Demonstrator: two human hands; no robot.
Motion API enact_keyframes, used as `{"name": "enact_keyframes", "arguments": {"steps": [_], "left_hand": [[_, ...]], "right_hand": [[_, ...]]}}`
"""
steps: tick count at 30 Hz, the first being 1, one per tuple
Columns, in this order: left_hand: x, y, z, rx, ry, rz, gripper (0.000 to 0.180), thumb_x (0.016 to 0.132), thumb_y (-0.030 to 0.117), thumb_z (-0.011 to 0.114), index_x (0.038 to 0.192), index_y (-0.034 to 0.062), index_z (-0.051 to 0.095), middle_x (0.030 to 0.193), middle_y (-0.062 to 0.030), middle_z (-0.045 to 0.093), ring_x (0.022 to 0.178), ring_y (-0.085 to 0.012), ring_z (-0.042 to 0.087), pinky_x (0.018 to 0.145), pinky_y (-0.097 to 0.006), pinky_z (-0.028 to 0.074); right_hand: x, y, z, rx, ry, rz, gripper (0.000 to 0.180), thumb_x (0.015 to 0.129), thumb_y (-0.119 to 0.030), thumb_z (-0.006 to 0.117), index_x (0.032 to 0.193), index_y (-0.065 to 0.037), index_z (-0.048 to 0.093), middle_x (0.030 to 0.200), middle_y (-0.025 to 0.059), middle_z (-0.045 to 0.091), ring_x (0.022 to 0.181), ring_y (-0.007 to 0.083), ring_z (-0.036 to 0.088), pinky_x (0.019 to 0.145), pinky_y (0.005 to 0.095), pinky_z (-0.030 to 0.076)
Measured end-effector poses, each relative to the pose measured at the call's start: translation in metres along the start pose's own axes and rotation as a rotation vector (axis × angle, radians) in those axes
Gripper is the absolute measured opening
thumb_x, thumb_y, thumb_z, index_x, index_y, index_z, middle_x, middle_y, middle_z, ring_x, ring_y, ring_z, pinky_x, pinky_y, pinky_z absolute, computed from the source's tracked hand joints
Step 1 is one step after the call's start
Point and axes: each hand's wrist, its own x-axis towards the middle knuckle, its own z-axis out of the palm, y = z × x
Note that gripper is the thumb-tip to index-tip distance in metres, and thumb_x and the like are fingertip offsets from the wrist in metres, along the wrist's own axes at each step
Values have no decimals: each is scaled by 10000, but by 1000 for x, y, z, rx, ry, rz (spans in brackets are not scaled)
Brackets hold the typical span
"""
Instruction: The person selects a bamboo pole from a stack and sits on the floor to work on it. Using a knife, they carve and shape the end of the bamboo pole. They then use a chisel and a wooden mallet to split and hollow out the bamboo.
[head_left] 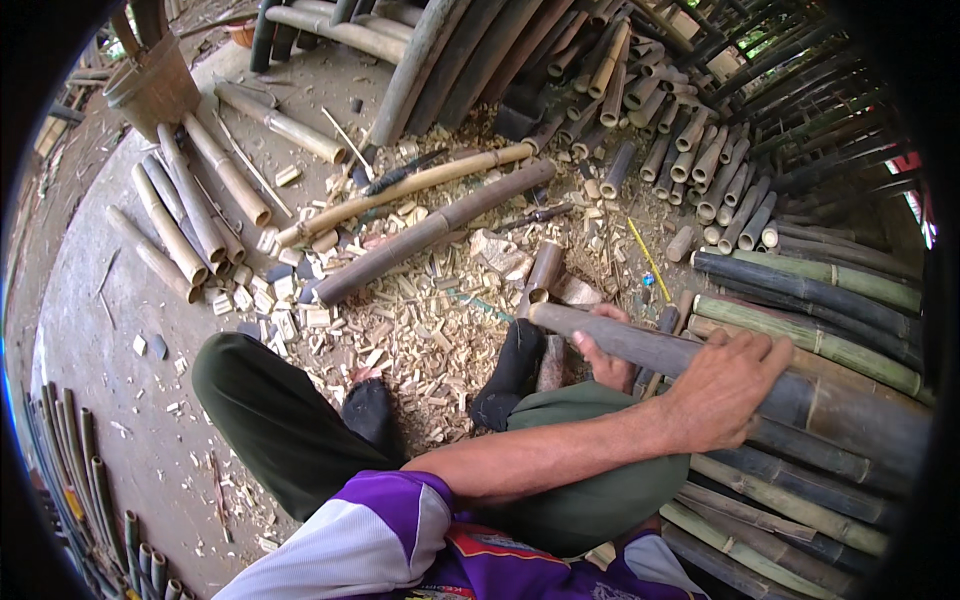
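Both hands' fingers (745,352) wrap closed around the dark bamboo pole (640,345) from either side.

Dark bamboo pole (700,360) — matt, weathered; pale wood chips (420,320) — rough.

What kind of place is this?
Probably an outdoor bamboo workshop: cut bamboo poles lie stacked around, chips and offcuts litter the concrete floor, and both hands hold a dark pole.
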Motion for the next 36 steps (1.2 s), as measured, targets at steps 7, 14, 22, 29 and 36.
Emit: {"name": "enact_keyframes", "arguments": {"steps": [7,14,22,29,36], "left_hand": [[-5,-23,2,-55,21,24,687,661,166,867,1207,12,478,1057,-149,564,1029,-344,588,861,-451,429],[-6,-48,-8,-83,65,-19,672,640,155,866,1183,22,494,1045,-137,562,1028,-339,589,862,-447,437],[-19,-44,-3,-59,106,-40,504,654,132,751,1121,61,575,989,-92,555,968,-284,583,822,-407,437],[-24,-49,-13,-214,94,16,303,724,185,686,997,71,621,846,-31,544,787,-206,575,703,-358,440],[-22,-56,-11,-112,63,-19,338,740,167,690,1038,24,618,844,-71,599,802,-246,637,698,-370,505]], "right_hand": [[15,10,-7,-108,12,82,389,906,-83,776,1226,-9,568,1097,79,627,999,167,592,913,331,499],[25,34,0,-184,-4,109,373,899,-82,781,1206,1,587,1070,83,624,996,174,591,902,338,501],[18,35,11,-262,74,70,401,878,-71,786,1219,15,595,1119,116,626,1038,210,602,939,358,500],[15,30,14,-392,112,9,405,851,-69,816,1183,17,601,1051,127,614,956,233,612,870,379,512],[30,30,10,-457,-135,111,525,825,-78,819,1278,31,577,1181,165,606,1136,281,582,1010,404,468]]}}
